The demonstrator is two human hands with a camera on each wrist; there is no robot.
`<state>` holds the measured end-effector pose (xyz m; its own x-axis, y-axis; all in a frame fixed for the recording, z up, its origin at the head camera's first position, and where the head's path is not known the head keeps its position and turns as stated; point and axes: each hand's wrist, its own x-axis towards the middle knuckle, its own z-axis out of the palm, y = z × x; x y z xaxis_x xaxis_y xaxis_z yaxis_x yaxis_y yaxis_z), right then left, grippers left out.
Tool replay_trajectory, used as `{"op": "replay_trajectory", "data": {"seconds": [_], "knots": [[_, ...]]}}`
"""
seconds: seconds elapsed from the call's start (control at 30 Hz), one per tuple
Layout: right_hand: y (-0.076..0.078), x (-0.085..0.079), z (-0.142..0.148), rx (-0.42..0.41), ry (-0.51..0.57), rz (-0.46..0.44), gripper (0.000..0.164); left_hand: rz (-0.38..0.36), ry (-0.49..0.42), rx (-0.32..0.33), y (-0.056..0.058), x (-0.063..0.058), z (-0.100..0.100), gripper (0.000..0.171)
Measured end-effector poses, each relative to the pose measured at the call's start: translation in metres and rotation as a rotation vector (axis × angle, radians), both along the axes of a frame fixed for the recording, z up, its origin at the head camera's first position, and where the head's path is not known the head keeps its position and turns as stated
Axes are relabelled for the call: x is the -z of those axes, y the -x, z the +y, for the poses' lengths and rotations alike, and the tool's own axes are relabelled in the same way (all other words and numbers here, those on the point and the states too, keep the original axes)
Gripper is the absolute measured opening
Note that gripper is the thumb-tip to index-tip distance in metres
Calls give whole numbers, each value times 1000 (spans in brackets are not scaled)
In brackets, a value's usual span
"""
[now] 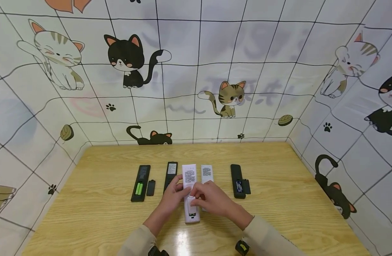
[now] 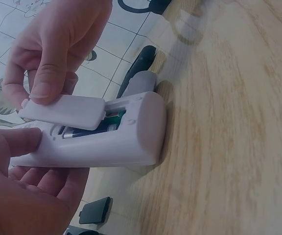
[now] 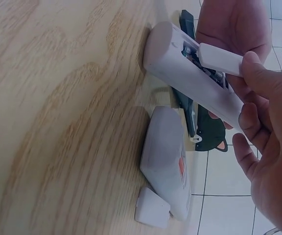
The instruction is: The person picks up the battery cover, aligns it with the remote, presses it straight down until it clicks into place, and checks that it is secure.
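A white remote control (image 1: 189, 174) lies back side up in my left hand (image 1: 170, 198), the thumb along its edge and the fingers around its far side. Between thumb and fingers, my right hand (image 1: 215, 200) pinches a white battery cover (image 2: 67, 111). The cover is tilted over the battery compartment, with its lower end close to the opening. Batteries (image 2: 92, 131) show inside the compartment, partly hidden under the cover. In the left wrist view, the remote's near end (image 2: 151, 127) is close over the wooden table.
To the left lie a black remote (image 1: 144, 174) with green batteries, its cover (image 1: 151, 187), and another black remote (image 1: 171, 169). Just right is a second white remote (image 1: 207, 170), with a loose white cover (image 3: 152, 209) beside it. Farther right is a black remote (image 1: 236, 174) with its cover (image 1: 246, 186).
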<state>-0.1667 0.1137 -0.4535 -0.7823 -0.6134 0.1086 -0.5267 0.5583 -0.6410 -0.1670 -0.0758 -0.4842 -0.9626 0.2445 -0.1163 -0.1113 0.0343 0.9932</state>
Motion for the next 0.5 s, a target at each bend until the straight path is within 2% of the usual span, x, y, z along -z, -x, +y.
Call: {"op": "replay_trajectory", "data": {"seconds": [0.2, 0.5], "knots": [[-1, 2, -2, -3, -65, 68, 19, -14, -6, -2, 1, 0, 0, 49], [0, 7, -5, -17, -168, 182, 19, 1, -27, 3, 1, 4, 1, 49]]}}
